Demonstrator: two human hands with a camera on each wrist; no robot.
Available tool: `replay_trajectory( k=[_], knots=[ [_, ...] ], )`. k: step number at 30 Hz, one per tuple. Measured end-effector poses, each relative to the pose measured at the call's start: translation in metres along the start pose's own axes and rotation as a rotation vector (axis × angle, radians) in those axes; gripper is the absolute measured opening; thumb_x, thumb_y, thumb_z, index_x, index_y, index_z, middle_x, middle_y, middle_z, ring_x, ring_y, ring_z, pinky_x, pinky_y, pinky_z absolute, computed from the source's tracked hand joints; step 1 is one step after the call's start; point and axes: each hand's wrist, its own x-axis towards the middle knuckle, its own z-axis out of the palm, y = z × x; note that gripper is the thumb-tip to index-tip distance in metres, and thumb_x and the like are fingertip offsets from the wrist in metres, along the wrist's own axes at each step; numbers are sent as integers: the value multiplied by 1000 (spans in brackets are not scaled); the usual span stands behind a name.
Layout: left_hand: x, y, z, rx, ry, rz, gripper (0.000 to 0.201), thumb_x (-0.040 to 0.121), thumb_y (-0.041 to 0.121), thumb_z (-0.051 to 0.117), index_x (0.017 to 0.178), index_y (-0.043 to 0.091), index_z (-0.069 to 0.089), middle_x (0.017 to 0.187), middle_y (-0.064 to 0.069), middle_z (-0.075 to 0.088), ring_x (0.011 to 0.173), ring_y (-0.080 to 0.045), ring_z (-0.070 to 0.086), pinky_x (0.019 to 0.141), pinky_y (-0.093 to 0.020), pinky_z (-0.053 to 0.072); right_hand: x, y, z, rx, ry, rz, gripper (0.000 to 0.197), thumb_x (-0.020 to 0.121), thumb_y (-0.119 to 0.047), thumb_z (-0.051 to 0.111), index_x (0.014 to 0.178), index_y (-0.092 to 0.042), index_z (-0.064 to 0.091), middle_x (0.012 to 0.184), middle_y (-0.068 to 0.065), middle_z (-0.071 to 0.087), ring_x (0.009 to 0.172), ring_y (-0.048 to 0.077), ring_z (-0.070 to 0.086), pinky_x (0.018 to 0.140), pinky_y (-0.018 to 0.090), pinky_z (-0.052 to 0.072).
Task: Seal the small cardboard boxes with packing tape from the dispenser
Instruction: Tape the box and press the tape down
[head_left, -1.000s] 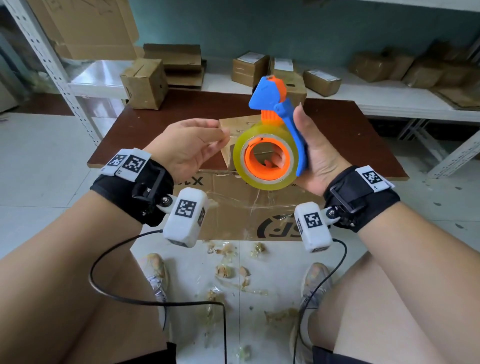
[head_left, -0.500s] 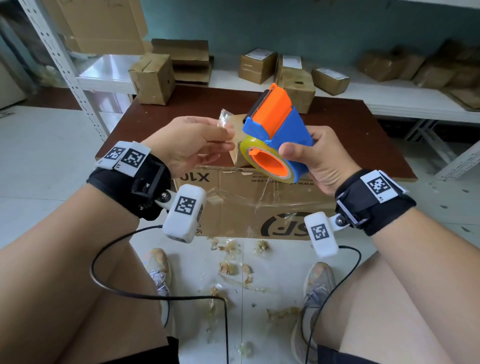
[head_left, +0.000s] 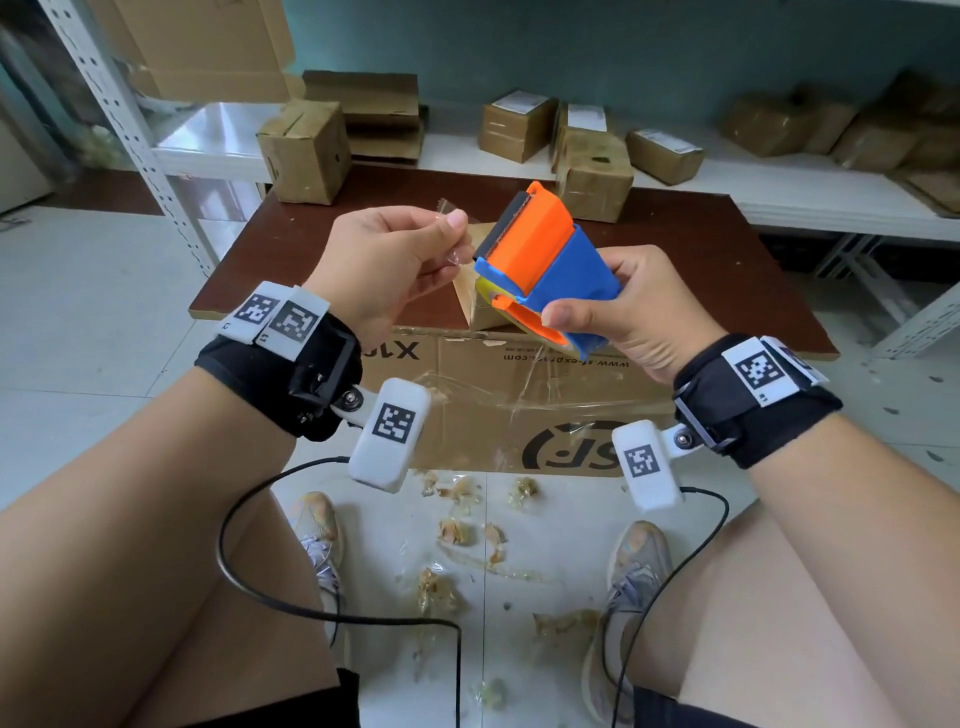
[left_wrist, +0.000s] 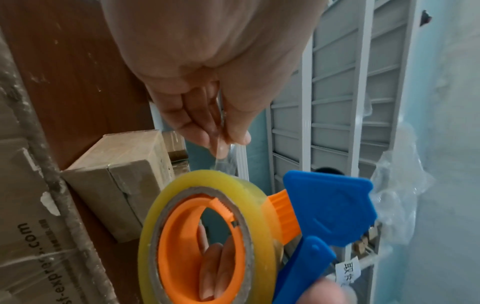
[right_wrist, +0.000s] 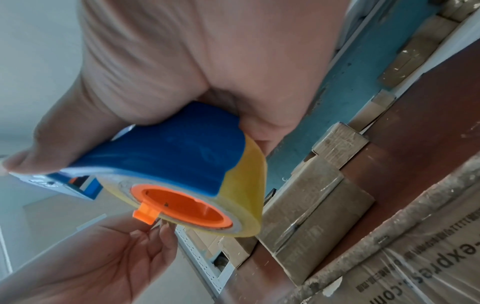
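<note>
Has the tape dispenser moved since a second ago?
Yes. In the right hand, the tape dispenser tipped forward: against the small cardboard box behind, its roll face now points down instead of at the camera.

Black wristbands (head_left: 291, 379), white tagged cameras (head_left: 390, 434)

I can see a brown desk (head_left: 701, 244) in front of me, propped on a big printed carton (head_left: 519, 410) with loose clear film across its face. Behind the desk runs a white metal shelf (head_left: 810, 200) against a teal wall (head_left: 623, 47), with a perforated upright post (head_left: 130, 119) at its left end. Down on the pale tiled floor (head_left: 78, 322) lie crumpled scraps of used tape (head_left: 457, 530) between a pair of worn sneakers (head_left: 631, 561), and black cables (head_left: 291, 605) trail across my view.
</note>
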Motion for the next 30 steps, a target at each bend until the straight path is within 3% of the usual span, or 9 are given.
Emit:
replay_trajectory(
  k=[3,5,9,13,19,25,30],
  knots=[
    [1,-3,-1,170,54,146,24,98,19,77,75,18,79,69,6,75,66,-5,64,71,-23,56,1,0,2,-72,-28,22,41,57,-60,95,72,-27,76,70,-2,62,67,15,58,63,37,52],
    [3,-5,0,234,90,228,15,98,21,78,85,14,80,67,9,74,64,-1,63,67,-18,52,1,0,4,-73,-27,29,35,62,-56,90,70,-26,74,68,-3,60,65,13,56,61,33,50],
    [10,-8,2,248,160,303,15,97,21,78,94,6,81,74,2,77,64,1,66,65,-13,50,4,2,8,-142,-6,-11,66,71,-57,82,78,5,59,65,9,52,60,19,50,57,31,43],
    [14,-15,5,274,112,310,17,96,27,80,95,9,83,78,-1,80,71,-4,71,77,-21,52,4,11,8,-205,30,-21,60,72,-56,84,74,-3,58,63,2,51,59,16,48,59,32,40],
    [16,-16,12,236,75,311,13,93,27,84,93,14,84,83,-5,81,77,-9,73,84,-31,61,5,20,12,-204,76,13,69,72,-58,86,79,5,58,60,9,55,55,20,50,58,38,42],
    [9,-12,18,146,-49,367,17,94,17,81,109,9,80,91,-1,83,82,-7,76,77,-22,58,4,21,10,-154,124,22,71,66,-61,85,84,4,63,65,4,59,59,17,55,57,30,46],
    [6,-11,14,262,-116,397,10,96,17,79,102,9,81,89,0,82,83,-6,75,78,-22,58,4,27,8,-145,159,20,71,65,-61,87,85,3,65,66,4,60,60,17,57,57,31,47]
  ],
)
